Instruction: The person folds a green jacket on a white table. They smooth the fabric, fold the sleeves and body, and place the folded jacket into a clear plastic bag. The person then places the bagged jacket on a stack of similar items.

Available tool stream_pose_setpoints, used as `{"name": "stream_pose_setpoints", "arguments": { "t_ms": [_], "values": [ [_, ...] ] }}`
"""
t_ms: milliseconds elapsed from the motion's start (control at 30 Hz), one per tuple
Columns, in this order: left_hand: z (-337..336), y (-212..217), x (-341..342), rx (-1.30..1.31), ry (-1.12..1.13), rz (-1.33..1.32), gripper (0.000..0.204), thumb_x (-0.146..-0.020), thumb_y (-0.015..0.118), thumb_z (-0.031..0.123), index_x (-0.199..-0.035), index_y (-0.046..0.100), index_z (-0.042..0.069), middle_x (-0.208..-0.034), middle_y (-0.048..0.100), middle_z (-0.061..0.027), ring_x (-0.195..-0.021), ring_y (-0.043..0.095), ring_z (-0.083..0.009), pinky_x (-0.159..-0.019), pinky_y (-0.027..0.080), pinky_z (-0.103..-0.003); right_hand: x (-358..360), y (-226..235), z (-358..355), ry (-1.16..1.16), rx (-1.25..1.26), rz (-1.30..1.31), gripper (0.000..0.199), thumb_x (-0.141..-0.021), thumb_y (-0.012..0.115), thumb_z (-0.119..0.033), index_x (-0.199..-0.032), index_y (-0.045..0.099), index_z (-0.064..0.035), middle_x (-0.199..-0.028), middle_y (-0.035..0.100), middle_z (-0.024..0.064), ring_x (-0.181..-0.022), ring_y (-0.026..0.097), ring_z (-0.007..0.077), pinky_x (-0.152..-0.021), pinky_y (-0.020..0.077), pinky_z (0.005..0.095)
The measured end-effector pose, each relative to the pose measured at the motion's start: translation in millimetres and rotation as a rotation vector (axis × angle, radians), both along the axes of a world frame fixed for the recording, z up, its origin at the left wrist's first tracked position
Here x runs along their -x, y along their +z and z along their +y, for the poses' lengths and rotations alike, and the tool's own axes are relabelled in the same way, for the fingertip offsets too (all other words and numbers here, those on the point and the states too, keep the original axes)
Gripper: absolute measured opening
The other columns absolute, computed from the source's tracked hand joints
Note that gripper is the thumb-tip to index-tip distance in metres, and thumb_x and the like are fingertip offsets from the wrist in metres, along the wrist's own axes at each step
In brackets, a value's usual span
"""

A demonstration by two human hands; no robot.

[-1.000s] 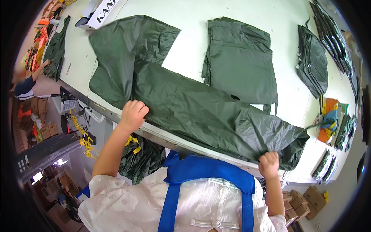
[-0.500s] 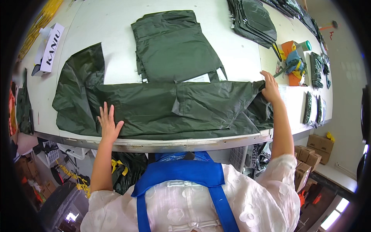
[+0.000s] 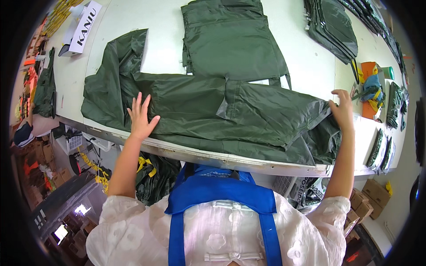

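A dark green waterproof garment (image 3: 186, 102), smooth and slightly shiny, lies folded into a long strip along the table's front edge. One part of it bends away from me at the left end. My left hand (image 3: 143, 117) rests flat on it near that bend, fingers spread. At the strip's right end is my right hand (image 3: 342, 111), fingers bent and apart from the thumb, which is by the fabric's edge. Just beyond the strip lies a stack of folded green garments (image 3: 230, 40), its near edge partly covered by the strip.
A white box (image 3: 84, 29) stands at the far left of the table (image 3: 120, 17). Dark folded pieces (image 3: 333, 31) are stacked at the far right. An orange box (image 3: 369, 108) with cloths and packed bags (image 3: 379, 148) sit on the right. A black bag (image 3: 155, 177) is below the edge.
The whole view has shifted and tilted, so the table appears farther right. My left hand stays flat on the garment. My right hand's fingers are more bent at its right end.
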State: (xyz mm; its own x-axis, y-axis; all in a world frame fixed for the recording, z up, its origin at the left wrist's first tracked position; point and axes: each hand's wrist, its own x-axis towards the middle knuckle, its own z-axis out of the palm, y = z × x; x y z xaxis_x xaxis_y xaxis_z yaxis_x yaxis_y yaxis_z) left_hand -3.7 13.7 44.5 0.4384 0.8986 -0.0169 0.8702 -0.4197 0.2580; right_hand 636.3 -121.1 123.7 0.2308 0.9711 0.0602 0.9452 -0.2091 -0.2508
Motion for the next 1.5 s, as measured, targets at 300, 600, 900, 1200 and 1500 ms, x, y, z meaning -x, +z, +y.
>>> {"name": "stream_pose_setpoints", "arguments": {
  "t_ms": [300, 600, 900, 1200, 1500],
  "values": [
    [18, 37, -180, 0.018, -0.372, -0.098, 0.055, -0.092, 0.053, 0.028, -0.142, 0.037, 0.014, -0.149, 0.033, -0.0085, -0.138, 0.028, -0.0312, -0.112, 0.013, -0.056, 283, -31, 86, -0.005, 0.172, 0.687, 0.031, -0.080, 0.073, -0.022, -0.093, 0.060, 0.0031, -0.076, 0.067, 0.0156, -0.066, 0.067, 0.0212, -0.060, 0.0522, 0.0315],
    [4, 10, -166, 0.068, -0.299, -0.146, 0.044, -0.089, 0.056, 0.023, -0.132, 0.051, 0.020, -0.142, 0.040, -0.0075, -0.132, 0.035, -0.0306, -0.111, 0.017, -0.056, 300, -24, 50, 0.013, -0.066, 0.955, 0.029, -0.084, 0.062, -0.006, -0.112, 0.059, -0.0020, -0.090, 0.064, 0.0108, -0.078, 0.062, 0.0228, -0.069, 0.0503, 0.0314],
    [48, 42, -257, 0.156, -0.265, -0.209, 0.030, -0.077, 0.065, 0.030, -0.090, 0.069, 0.003, -0.092, 0.064, -0.0153, -0.088, 0.063, -0.0330, -0.076, 0.052, -0.042, 256, -13, 64, 0.678, -0.078, 0.639, 0.027, -0.072, 0.055, 0.001, -0.096, 0.067, -0.0031, -0.099, 0.066, 0.0141, -0.093, 0.061, 0.0321, -0.086, 0.0480, 0.0416],
    [82, 9, -240, 1.193, 0.463, -0.871, 0.016, -0.085, 0.053, -0.002, -0.099, 0.058, 0.004, -0.089, 0.058, -0.0050, -0.076, 0.059, -0.0159, -0.066, 0.051, -0.031, -59, -41, -3, -0.073, 0.602, 0.274, 0.063, -0.062, 0.064, -0.010, -0.124, 0.053, -0.0130, -0.128, 0.055, 0.0098, -0.120, 0.050, 0.0303, -0.101, 0.0390, 0.0369],
    [59, 17, -191, 0.249, -0.260, -0.198, 0.027, -0.078, 0.059, 0.002, -0.101, 0.068, 0.011, -0.101, 0.059, -0.0088, -0.097, 0.057, -0.0288, -0.082, 0.049, -0.038, -42, -24, -32, -0.034, 0.760, -0.341, 0.052, -0.068, 0.062, -0.005, -0.119, 0.051, -0.0072, -0.116, 0.055, 0.0143, -0.110, 0.051, 0.0375, -0.096, 0.0416, 0.0440]
  ]
}}
